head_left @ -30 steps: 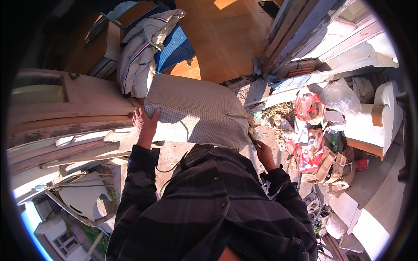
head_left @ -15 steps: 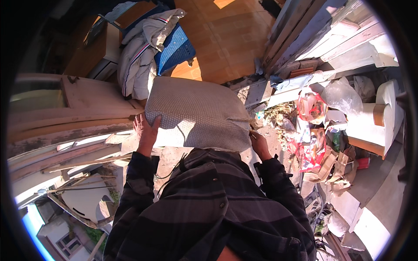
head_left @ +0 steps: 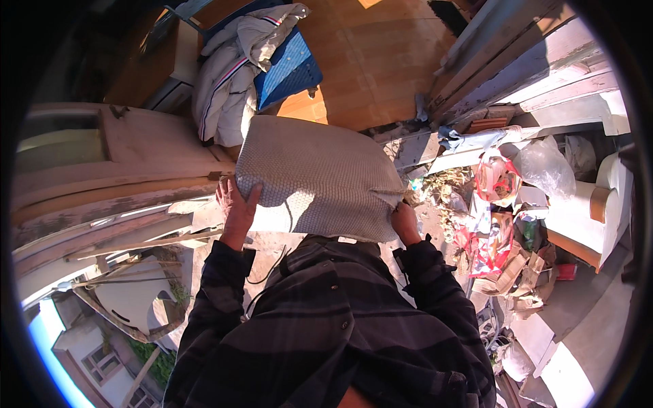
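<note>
In front of my waist I hold a pale grey cushion, pillow-shaped, with a fine honeycomb texture. Sunlight falls on its near left part. My left hand grips the near left corner, thumb on top and fingers at the edge. At the right end my right hand is closed on the edge, its fingertips partly hidden. The cover is pinched into a fold beside that hand. The cushion's underside is out of sight.
Ahead, a light padded jacket hangs over a blue chair on the tiled floor. A door frame stands at left. Plastic bags, torn cardboard and a white armchair-like piece crowd the right.
The view has shifted a little, so the cushion and surroundings sit slightly further right. My right hand has closed more fully over the cushion's right edge; my left hand keeps its hold.
</note>
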`<state>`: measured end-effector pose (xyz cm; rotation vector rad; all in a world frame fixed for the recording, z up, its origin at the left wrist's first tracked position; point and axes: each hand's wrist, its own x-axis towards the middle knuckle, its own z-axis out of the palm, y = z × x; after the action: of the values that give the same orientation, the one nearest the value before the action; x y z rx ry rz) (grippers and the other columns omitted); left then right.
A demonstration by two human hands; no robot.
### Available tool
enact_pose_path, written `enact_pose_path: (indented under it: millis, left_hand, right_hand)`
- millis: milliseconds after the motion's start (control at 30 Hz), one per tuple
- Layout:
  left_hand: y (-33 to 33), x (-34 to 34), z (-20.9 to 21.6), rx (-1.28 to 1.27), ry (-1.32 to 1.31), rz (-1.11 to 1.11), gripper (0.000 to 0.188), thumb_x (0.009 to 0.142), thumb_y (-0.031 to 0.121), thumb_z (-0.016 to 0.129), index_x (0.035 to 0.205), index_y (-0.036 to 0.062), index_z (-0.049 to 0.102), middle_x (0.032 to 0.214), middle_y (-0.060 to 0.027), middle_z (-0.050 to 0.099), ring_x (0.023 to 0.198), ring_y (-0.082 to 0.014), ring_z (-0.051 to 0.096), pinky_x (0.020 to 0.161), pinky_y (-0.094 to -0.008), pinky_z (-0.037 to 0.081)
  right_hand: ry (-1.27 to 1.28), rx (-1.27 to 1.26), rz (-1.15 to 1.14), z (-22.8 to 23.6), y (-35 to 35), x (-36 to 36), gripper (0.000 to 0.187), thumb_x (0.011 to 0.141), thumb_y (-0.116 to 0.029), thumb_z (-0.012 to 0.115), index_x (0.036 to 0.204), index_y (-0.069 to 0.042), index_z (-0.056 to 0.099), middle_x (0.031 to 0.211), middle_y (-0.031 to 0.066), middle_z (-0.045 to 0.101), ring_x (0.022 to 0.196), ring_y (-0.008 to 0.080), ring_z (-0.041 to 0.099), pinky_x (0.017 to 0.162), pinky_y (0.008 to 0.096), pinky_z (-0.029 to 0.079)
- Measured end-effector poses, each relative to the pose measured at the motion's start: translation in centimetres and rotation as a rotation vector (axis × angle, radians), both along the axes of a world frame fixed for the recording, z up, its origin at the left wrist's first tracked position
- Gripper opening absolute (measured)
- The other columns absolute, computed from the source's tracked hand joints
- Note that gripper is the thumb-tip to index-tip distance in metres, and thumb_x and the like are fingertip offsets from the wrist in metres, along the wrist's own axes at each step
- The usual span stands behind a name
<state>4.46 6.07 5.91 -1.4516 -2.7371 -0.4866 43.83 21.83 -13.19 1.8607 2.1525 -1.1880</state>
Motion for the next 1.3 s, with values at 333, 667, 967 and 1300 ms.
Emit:
enact_pose_path:
  millis: [333, 667, 967, 1300]
  left_hand:
    - [2.1, 0.1, 0.6, 0.041, -0.051, 0.022, 0.064, 0.08, 0.043, 0.07, 0.118, -0.0029, 0.047, 0.113, -0.0239, 0.048, 0.106, -0.0434, 0.043, 0.096, -0.0521, 0.034]
    - [1.9, -2.3, 0.1, 0.027, -0.073, 0.096, 0.061, 0.075, 0.038, 0.074, 0.116, 0.001, 0.048, 0.112, -0.0197, 0.049, 0.107, -0.0394, 0.044, 0.096, -0.0504, 0.034]
    - [0.8, -2.5, 0.0, -0.012, -0.175, 0.164, 0.058, 0.073, 0.03, 0.075, 0.117, 0.0028, 0.048, 0.112, -0.0172, 0.05, 0.107, -0.0379, 0.044, 0.096, -0.0501, 0.034]
    - [0.8, -4.9, -1.1, -0.019, -0.171, 0.215, 0.06, 0.073, 0.035, 0.075, 0.118, 0.0034, 0.05, 0.11, -0.0178, 0.052, 0.107, -0.0369, 0.047, 0.095, -0.0491, 0.035]
  right_hand:
    - [-0.002, 0.078, 0.307, 1.8, 5.4, 2.3, 0.015, 0.083, -0.01, 0.051, 0.088, -0.001, 0.062, 0.085, 0.0266, 0.064, 0.085, 0.0449, 0.062, 0.073, 0.0537, 0.048]
    - [0.082, -0.028, 0.286, 3.7, 9.4, 4.2, 0.026, 0.091, -0.022, 0.057, 0.109, -0.007, 0.068, 0.085, 0.0262, 0.065, 0.079, 0.0415, 0.064, 0.069, 0.047, 0.05]
    - [-0.145, -0.12, 0.222, 0.9, 1.0, 10.4, 0.043, 0.09, -0.04, 0.06, 0.081, 0.002, 0.065, 0.064, 0.0221, 0.059, 0.058, 0.0349, 0.059, 0.055, 0.0422, 0.043]
    - [-0.19, -0.058, 0.28, 4.1, -1.7, 18.6, 0.045, 0.089, -0.042, 0.063, 0.07, -0.002, 0.059, 0.063, 0.0221, 0.058, 0.06, 0.0426, 0.058, 0.051, 0.0473, 0.042]
